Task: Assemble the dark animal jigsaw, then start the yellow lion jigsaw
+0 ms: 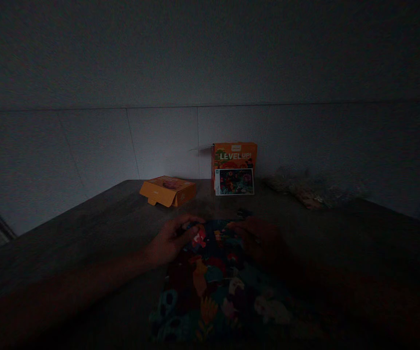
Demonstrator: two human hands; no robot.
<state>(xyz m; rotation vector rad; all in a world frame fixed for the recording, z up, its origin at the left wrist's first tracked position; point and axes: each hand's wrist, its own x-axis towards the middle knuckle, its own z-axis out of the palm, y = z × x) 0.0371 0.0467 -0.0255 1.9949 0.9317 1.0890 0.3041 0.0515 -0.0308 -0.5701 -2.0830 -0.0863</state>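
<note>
In dim light, we look down on a colourful printed picture (pixel 213 277) lying flat on the grey table (pixel 122 214), running from nearest us to between the two hands. We make out flowers and pale animal shapes on it; its right part sinks into shadow.

At its far left corner we find the left hand (pixel 169 243), thumb laid over the edge, fingers partly bent and a little apart from the thumb; we cannot tell whether they grip anything. The right hand (pixel 259 238), very dark, curls its fingers over the far right part, and we cannot tell its hold either.

Just beyond sits a small dark object (pixel 244 213). Farther back we see an orange box (pixel 171 189) lying with its flap open, crumpled clear plastic (pixel 319 187) on the right, and a picture card (pixel 234 182) in front of an upright "LEVEL UP!" box (pixel 235 154). Behind stands a pale wall (pixel 169 141).
</note>
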